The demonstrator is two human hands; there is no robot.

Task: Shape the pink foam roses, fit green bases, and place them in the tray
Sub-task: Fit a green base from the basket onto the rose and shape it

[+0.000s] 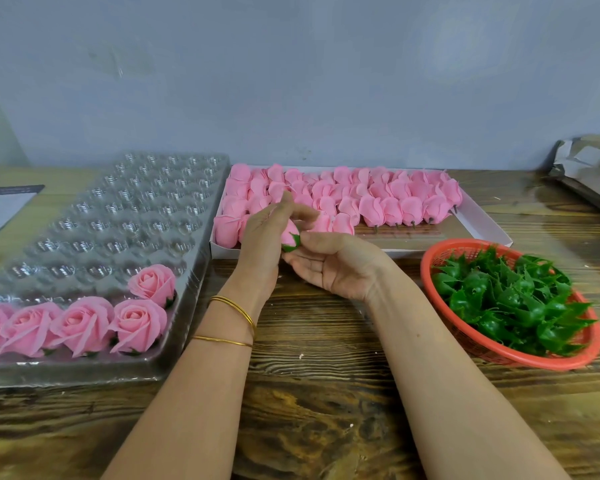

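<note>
- Head view, hands first: both forearms reach in from the bottom edge and meet over the tabletop (326,393), just in front of the white box (482,225).
- left hand (262,237) shows its back to the camera, fingers curled round a pink rosebud (289,233) and holding it from the left. Two thin gold bangles (238,315) sit on that wrist.
- right hand (333,268) is palm up under the bud. Thumb and forefinger pinch the green base (292,246) at the bud's bottom end, and the other fingers lie loosely spread.
- The bud is up off the tabletop, between the two hands.
- Clear plastic tray (118,209) on the left has finished roses (84,323) in its near row, plus one in the next row.
- The white box is packed with unshaped pink buds (361,199).
- Orange basket (499,356) on the right holds a heap of loose green bases (506,299).
- Writing: a printed sheet (4,206) lies at the far left, but the print is too blurred to read.
</note>
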